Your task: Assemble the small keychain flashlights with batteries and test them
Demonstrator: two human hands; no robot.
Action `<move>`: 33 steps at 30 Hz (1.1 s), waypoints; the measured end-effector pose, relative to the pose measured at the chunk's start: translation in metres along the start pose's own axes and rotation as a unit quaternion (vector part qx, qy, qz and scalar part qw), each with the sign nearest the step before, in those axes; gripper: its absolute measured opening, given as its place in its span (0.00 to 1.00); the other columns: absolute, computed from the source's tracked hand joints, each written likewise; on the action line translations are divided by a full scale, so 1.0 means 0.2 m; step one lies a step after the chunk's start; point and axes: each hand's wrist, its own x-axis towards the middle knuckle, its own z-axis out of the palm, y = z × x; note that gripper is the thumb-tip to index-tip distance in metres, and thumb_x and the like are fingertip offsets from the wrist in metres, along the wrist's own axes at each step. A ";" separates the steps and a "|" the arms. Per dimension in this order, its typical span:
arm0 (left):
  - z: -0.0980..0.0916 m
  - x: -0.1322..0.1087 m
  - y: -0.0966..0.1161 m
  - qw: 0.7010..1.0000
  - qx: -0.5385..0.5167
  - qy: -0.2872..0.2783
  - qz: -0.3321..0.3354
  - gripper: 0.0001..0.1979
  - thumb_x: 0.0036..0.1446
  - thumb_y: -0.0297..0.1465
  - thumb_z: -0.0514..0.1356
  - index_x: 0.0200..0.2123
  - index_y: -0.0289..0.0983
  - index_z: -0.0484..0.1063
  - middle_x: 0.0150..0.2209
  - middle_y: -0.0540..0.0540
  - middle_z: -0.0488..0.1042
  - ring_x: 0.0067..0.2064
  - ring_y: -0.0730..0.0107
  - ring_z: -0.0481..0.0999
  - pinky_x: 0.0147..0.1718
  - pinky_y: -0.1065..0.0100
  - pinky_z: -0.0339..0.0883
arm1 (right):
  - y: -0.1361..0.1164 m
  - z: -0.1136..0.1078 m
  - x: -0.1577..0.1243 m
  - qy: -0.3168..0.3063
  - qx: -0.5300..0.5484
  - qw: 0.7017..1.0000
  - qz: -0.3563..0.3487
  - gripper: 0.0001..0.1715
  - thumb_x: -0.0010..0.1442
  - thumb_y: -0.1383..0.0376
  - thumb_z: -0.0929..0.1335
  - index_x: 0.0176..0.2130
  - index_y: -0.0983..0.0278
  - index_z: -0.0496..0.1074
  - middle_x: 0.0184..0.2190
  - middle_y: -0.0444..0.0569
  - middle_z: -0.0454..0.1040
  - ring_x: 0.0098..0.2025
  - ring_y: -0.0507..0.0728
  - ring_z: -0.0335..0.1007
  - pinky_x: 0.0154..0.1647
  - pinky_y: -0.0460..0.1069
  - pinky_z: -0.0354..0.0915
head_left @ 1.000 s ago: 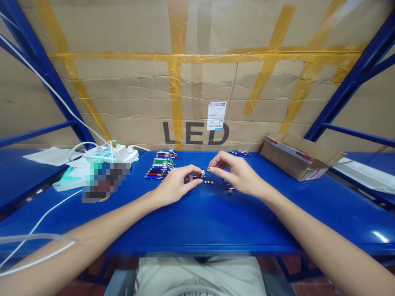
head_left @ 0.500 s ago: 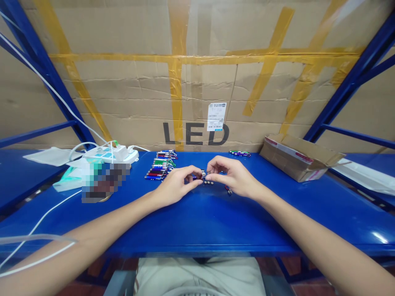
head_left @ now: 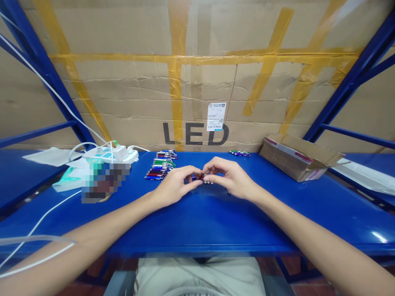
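Both hands — left hand [head_left: 175,186], right hand [head_left: 232,177] — pinch what seems one small flashlight [head_left: 200,177] between their meeting fingertips.

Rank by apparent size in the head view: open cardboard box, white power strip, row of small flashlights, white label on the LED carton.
1. Open cardboard box
2. White power strip
3. Row of small flashlights
4. White label

The last two look close, and the label sits farther back, so their order is unsure.

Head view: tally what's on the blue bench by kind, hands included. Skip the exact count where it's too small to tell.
Hands: 2, left hand and right hand, fingertips meeting over a small part
Rows of small pen-like lights: 1, individual count unclear
Separate pen-like lights at the back: 1 small group
Cardboard box: 1
Power strip: 1
Total: 6 entries
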 end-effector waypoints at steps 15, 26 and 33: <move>0.01 0.00 0.01 1.000 -0.003 0.019 0.024 0.08 0.72 0.36 0.65 0.48 0.38 0.79 0.44 0.46 0.83 0.35 0.71 0.78 0.40 0.69 0.73 | 0.01 0.02 0.00 0.033 -0.020 0.999 -0.030 0.09 0.65 0.60 0.79 0.39 0.61 0.78 0.38 0.46 0.78 0.38 0.55 0.73 0.42 0.50 0.68; -0.01 0.00 -0.01 1.000 -0.007 0.012 0.017 0.08 0.72 0.35 0.64 0.50 0.39 0.79 0.47 0.46 0.83 0.40 0.67 0.81 0.42 0.68 0.74 | -0.01 0.00 -0.01 0.047 -0.102 0.991 -0.072 0.19 0.65 0.50 0.78 0.42 0.60 0.74 0.38 0.48 0.76 0.40 0.58 0.71 0.43 0.52 0.67; -0.01 0.01 0.00 1.000 -0.019 0.017 -0.003 0.09 0.72 0.34 0.64 0.52 0.39 0.78 0.48 0.46 0.84 0.42 0.66 0.83 0.46 0.66 0.75 | -0.03 -0.08 0.00 0.064 -0.108 0.992 -0.017 0.12 0.74 0.57 0.69 0.41 0.62 0.75 0.32 0.44 0.74 0.32 0.54 0.65 0.36 0.50 0.62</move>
